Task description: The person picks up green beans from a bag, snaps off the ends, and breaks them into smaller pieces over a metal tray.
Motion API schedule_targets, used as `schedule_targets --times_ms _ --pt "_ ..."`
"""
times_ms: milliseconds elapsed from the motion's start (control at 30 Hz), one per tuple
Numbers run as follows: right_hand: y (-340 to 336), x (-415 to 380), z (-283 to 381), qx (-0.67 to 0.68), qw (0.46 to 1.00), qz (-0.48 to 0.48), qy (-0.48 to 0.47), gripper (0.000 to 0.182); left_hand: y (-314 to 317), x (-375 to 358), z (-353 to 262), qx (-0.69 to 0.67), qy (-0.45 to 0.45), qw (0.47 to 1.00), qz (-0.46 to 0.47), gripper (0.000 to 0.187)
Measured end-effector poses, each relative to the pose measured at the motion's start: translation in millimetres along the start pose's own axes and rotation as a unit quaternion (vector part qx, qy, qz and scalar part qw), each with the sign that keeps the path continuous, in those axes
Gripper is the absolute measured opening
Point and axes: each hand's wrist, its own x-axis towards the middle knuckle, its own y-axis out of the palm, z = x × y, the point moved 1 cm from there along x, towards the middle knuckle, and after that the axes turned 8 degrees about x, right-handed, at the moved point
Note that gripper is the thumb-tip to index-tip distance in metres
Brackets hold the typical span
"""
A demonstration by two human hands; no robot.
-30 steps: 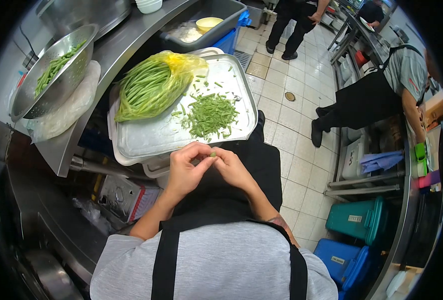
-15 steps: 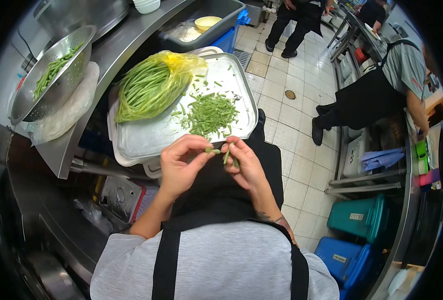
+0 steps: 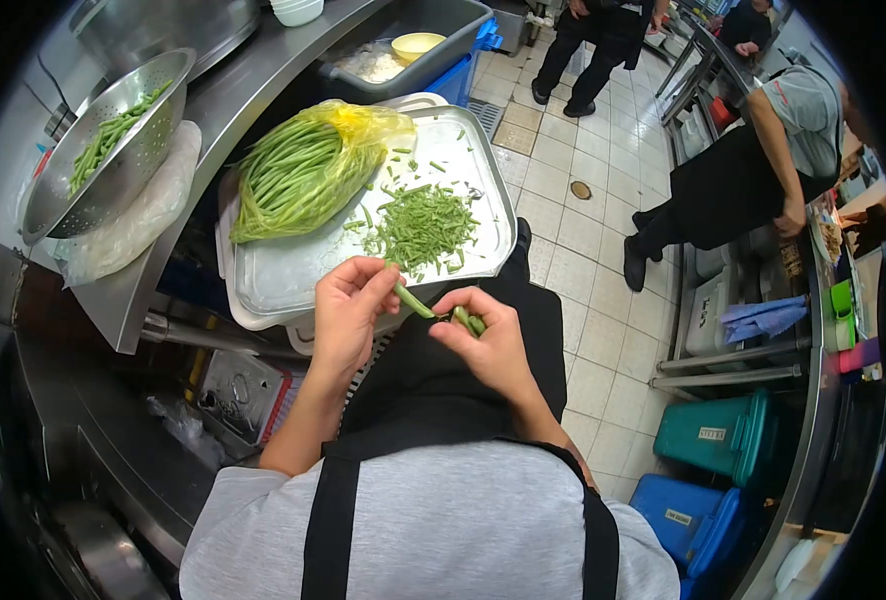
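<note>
Wearer's hands [image 3: 345, 305]: 2. Bean bag [image 3: 288, 175]: 1. Colander [image 3: 156, 122]: 1. Yellow bowl [image 3: 418, 47]: 1. Green bin [image 3: 705, 432]: 1. Coworkers [image 3: 728, 190]: 3. Cut bits [image 3: 423, 225]: dozens lol.

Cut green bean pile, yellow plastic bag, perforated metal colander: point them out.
Cut green bean pile [image 3: 423, 228]: head view, middle of the heap.
Yellow plastic bag [image 3: 365, 138]: head view, its bunched end.
Perforated metal colander [image 3: 141, 148]: head view, bare inner wall.
</note>
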Motion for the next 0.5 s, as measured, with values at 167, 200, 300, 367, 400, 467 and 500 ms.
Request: schedule_targets --times_ms 167,200,300,367,400,467,500 --pt "5.3 0.5 7.8 -0.151 0.982 -0.003 -0.112 0.013 -6.1 3.6 6.1 0.004 -0.015 1.0 0.017 0.009" --pt "5.1 0.7 8.1 -0.151 0.982 -0.002 -0.112 0.013 -7.3 4.2 7.0 0.0 -0.028 0.999 0.028 0.009" --pt "3.5 0.3 12.0 -0.148 0.98 0.029 -0.129 0.013 -8.1 4.9 9.4 0.045 -0.085 0.992 0.085 0.01" --pt "0.6 2.2 18.8 -0.121 0.985 0.032 -0.114 0.013 -3.7 1.8 9.4 0.035 -0.104 0.988 0.106 0.01" --pt "-1.3 4.9 18.7 -0.122 0.986 0.031 -0.113 0.013 -2.0 0.1 10.0 0.026 -0.122 0.984 0.126 0.01" --pt "-7.7 14.0 19.8 -0.152 0.973 -0.057 -0.167 0.012 -3.8 -0.5 15.1 0.042 -0.12 0.982 0.141 0.011" --pt "-12.3 18.3 25.7 -0.179 0.968 -0.087 -0.152 0.013 -1.9 -2.9 12.5 0.055 -0.127 0.975 0.176 0.011"
